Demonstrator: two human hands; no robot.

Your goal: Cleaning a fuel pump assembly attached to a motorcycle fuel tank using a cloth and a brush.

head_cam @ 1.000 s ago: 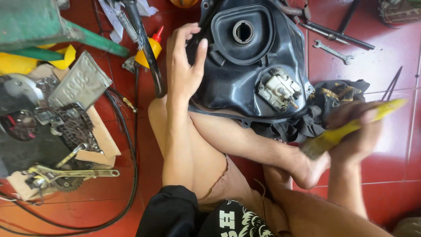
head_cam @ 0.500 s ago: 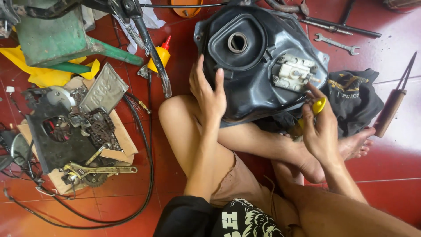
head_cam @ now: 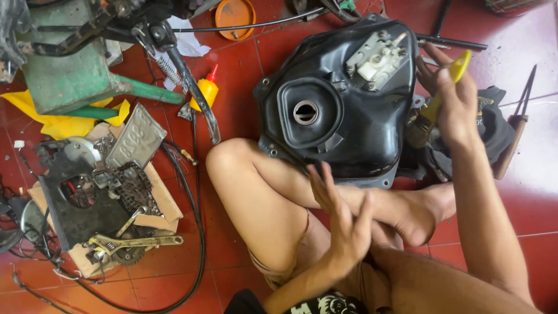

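A: That yellow-handled tool [head_cam: 444, 93] — can't see its tip, the right hand [head_cam: 456, 107] and fuel tank [head_cam: 343, 110] hide it.

B: Same — green machine [head_cam: 64, 64] is cut off top-left, basket [head_cam: 520, 6] too.

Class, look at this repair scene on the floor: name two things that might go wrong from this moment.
The black fuel tank leans on the person's shin with the left hand lifted off it, so it might slide or tip. Its filler opening is uncovered; grit or small parts may fall in. The right hand holds a yellow-handled tool beside the tank's fitting; a slip may scratch it.
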